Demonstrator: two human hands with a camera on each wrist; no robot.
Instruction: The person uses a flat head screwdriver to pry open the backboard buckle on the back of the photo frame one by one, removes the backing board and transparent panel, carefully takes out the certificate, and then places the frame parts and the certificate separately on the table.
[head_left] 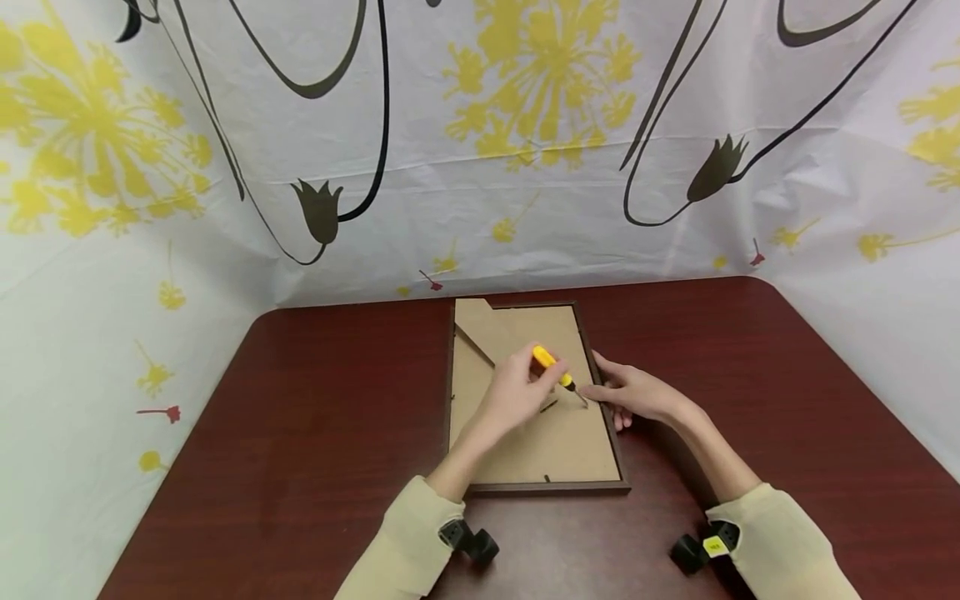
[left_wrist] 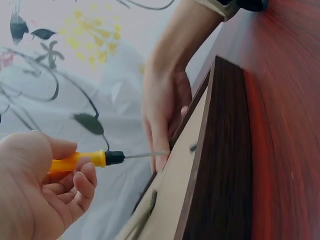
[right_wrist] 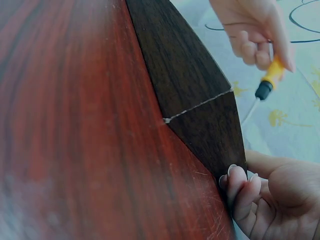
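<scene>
A picture frame point(head_left: 551, 489) with dark brown edges lies face down, its tan backing board point(head_left: 573, 454) upward. My left hand point(head_left: 516, 385) holds a small screwdriver point(left_wrist: 95, 159) by its yellow handle, the thin shaft slanting down past a black collar. The shaft's tip is at the board's right edge, close by my right hand point(head_left: 633, 393). That hand grips the frame's right side, with the thumb over the board and fingers point(right_wrist: 236, 182) curled against the outer edge. A stand flap point(head_left: 472, 321) crosses the back and is partly hidden by the left hand.
The glossy reddish-brown table point(head_left: 322, 433) extends around the frame. Behind it hangs a white sheet point(head_left: 450, 200) with yellow flowers and dark stems. Small dark metal tabs point(head_left: 547, 478) sit along the frame's inner edge. Both sleeves carry black wrist cameras point(head_left: 480, 546).
</scene>
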